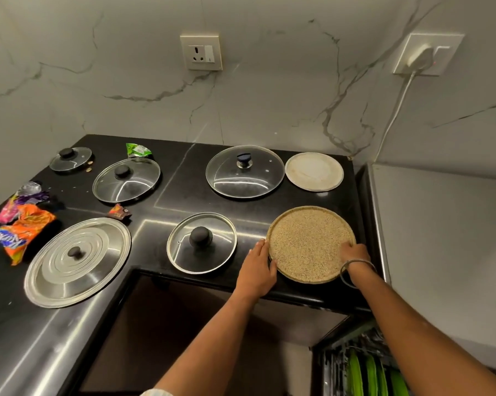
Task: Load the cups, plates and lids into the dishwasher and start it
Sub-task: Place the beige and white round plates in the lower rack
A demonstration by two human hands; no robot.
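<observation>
At lower right, dishwasher rack (364,367) is cut off; both hands, left hand (255,271) and right hand (354,254), grip the speckled plate (309,247). Five lids, two plates on black counter (166,201).

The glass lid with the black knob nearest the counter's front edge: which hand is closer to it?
Left. The left hand sits between that lid and the speckled plate; the right hand is on the plate's far side.
</observation>
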